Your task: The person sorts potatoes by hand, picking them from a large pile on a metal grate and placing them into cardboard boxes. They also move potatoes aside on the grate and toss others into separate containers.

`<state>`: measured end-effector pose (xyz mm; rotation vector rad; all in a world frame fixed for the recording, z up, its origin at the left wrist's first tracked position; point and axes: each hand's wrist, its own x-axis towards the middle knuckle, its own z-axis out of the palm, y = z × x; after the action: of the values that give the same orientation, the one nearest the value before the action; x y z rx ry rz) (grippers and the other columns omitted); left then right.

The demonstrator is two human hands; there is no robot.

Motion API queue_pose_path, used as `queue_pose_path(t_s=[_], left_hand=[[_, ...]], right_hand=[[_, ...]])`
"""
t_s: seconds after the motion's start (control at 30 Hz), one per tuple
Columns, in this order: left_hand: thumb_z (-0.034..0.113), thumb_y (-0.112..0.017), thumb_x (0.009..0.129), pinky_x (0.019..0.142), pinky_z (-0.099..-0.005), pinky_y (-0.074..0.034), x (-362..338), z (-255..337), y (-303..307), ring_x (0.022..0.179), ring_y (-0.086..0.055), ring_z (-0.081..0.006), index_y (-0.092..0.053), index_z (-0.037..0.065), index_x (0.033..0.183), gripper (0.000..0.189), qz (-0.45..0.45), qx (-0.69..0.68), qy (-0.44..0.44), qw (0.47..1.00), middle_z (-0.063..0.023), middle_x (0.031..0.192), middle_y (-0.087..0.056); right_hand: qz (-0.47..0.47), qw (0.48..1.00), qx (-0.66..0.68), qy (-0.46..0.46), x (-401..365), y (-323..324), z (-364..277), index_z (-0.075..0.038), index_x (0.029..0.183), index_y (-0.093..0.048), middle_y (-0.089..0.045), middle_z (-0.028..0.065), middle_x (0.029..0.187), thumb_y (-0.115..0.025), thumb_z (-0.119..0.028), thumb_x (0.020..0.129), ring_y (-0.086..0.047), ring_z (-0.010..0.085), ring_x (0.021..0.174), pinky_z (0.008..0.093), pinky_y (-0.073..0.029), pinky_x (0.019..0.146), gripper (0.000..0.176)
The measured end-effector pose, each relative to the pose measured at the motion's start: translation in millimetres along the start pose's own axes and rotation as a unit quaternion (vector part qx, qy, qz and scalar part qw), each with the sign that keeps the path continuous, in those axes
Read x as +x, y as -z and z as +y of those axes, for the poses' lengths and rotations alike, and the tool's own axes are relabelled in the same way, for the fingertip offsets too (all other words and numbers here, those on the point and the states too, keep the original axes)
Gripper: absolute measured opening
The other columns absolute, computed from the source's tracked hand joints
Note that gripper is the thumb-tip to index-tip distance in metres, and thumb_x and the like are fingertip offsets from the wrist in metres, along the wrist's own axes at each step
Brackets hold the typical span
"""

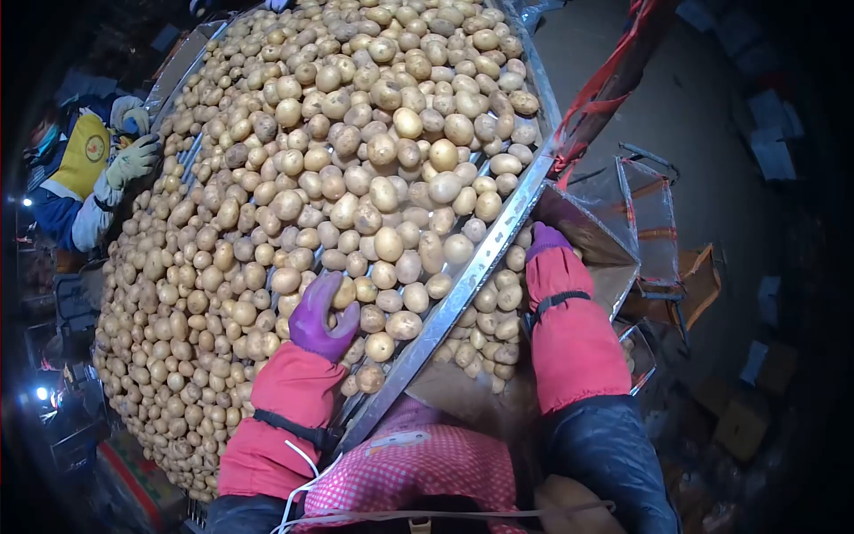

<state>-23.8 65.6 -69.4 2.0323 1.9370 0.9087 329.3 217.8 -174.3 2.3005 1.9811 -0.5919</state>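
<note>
My left hand (pixel 322 319), in a purple glove, rests on the near side of a large heap of potatoes (pixel 382 196). Its thumb stands apart from its curved fingers, and a potato (pixel 343 293) lies right beside the fingertips. Across the metal rail (pixel 463 285), my right hand (pixel 545 240), also gloved in purple, is at the far side of a brown-walled container (pixel 463 387) holding more potatoes (pixel 489 329). The fingers of that hand are mostly hidden from view.
A co-worker's gloved hand (pixel 133 160) is at the heap's left edge. A post wrapped in red strips (pixel 605 98) rises at the rail's corner. Wire-framed holders (pixel 654 227) stand on the right, above the floor. A pink checked apron (pixel 427 472) covers my front.
</note>
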Motion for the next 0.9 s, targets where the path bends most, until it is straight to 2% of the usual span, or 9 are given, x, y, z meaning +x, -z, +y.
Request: queue_pose_path(t_s=[0.17, 0.23, 0.3, 0.37, 0.5, 0.53, 0.63, 0.8, 0.9], left_hand=[[0.013, -0.079, 0.075, 0.089, -0.0399, -0.056, -1, -2, -1, 0.108, -0.067, -0.0341, -0.063, 0.003, 0.122, 0.05, -0.005, 0.0, 0.004, 1.0, -0.0194, 0.117, -0.066], [0.013, -0.079, 0.076, 0.089, -0.0399, -0.056, -1, -2, -1, 0.108, -0.066, -0.0341, -0.063, 0.004, 0.122, 0.05, 0.003, 0.003, -0.003, 1.0, -0.0193, 0.117, -0.066], [0.013, -0.079, 0.076, 0.09, -0.0401, -0.056, -1, -4, -2, 0.108, -0.066, -0.034, -0.063, 0.004, 0.123, 0.05, 0.011, 0.005, -0.023, 1.0, -0.019, 0.117, -0.066], [0.013, -0.079, 0.076, 0.09, -0.0401, -0.055, -2, -5, -2, 0.108, -0.066, -0.034, -0.063, 0.004, 0.123, 0.05, 0.01, -0.001, -0.023, 1.0, -0.0187, 0.117, -0.066], [0.013, -0.079, 0.077, 0.091, -0.0402, -0.055, -2, -2, -1, 0.108, -0.066, -0.0343, -0.063, 0.004, 0.123, 0.05, 0.013, -0.01, -0.019, 1.0, -0.0182, 0.116, -0.066], [0.013, -0.079, 0.077, 0.091, -0.0402, -0.055, -1, -2, -2, 0.107, -0.066, -0.0343, -0.063, 0.004, 0.123, 0.049, 0.018, -0.012, -0.023, 0.999, -0.0182, 0.116, -0.067], [0.013, -0.079, 0.077, 0.091, -0.0403, -0.055, 1, -3, 0, 0.108, -0.066, -0.0342, -0.063, 0.004, 0.123, 0.049, 0.007, -0.028, -0.016, 0.999, -0.018, 0.115, -0.067], [0.012, -0.079, 0.077, 0.091, -0.0399, -0.055, 1, -5, -2, 0.109, -0.066, -0.0335, -0.063, 0.005, 0.123, 0.05, 0.012, -0.024, -0.026, 0.999, -0.0175, 0.117, -0.067], [0.014, -0.079, 0.078, 0.089, -0.041, -0.056, 4, -3, 0, 0.108, -0.066, -0.0343, -0.064, 0.006, 0.123, 0.049, 0.016, -0.018, -0.035, 0.999, -0.017, 0.116, -0.067]], right_hand=[[0.013, 0.996, 0.04, 0.075, -53, 37, 14, -0.015, 0.114, -0.066, -0.069, 0.0145, 0.101, -0.07, -0.027, 0.085, -0.068, 0.0334, 0.09, 0.0454, -0.054, 0.08, 0.032], [0.104, 0.987, 0.119, 0.027, -76, 79, 46, -0.015, 0.113, -0.066, -0.069, 0.0141, 0.101, -0.071, -0.027, 0.084, -0.069, 0.033, 0.09, 0.045, -0.054, 0.079, 0.032], [0.219, 0.957, 0.182, -0.046, -76, 115, 94, -0.006, 0.115, -0.063, -0.066, 0.0152, 0.105, -0.074, -0.03, 0.083, -0.067, 0.032, 0.09, 0.0457, -0.054, 0.078, 0.042], [0.378, 0.925, 0.04, -0.019, -60, 142, 145, -0.007, 0.113, -0.065, -0.066, 0.0161, 0.109, -0.073, -0.031, 0.084, -0.067, 0.0357, 0.094, 0.0461, -0.052, 0.081, 0.039], [0.264, 0.956, 0.121, -0.044, -59, 96, 133, -0.013, 0.115, -0.065, -0.069, 0.0164, 0.101, -0.065, -0.031, 0.091, -0.068, 0.0341, 0.091, 0.0439, -0.053, 0.081, 0.03], [0.143, 0.977, 0.156, -0.039, -74, 96, 89, -0.015, 0.114, -0.066, -0.069, 0.0158, 0.103, -0.063, -0.029, 0.091, -0.068, 0.0357, 0.093, 0.0449, -0.053, 0.082, 0.027], [-0.026, 0.999, 0.026, -0.027, -67, 38, 38, -0.014, 0.108, -0.066, -0.069, 0.0191, 0.1, -0.067, -0.026, 0.085, -0.067, 0.0378, 0.093, 0.0451, -0.052, 0.083, 0.025], [-0.077, 0.993, -0.081, -0.04, -41, -4, 82, -0.014, 0.106, -0.065, -0.07, 0.0189, 0.098, -0.067, -0.025, 0.085, -0.068, 0.0362, 0.091, 0.0444, -0.053, 0.082, 0.025], [-0.035, 0.998, -0.039, -0.039, -28, -22, 103, -0.013, 0.106, -0.065, -0.07, 0.0187, 0.097, -0.067, -0.025, 0.084, -0.068, 0.0353, 0.09, 0.0439, -0.053, 0.081, 0.025]])
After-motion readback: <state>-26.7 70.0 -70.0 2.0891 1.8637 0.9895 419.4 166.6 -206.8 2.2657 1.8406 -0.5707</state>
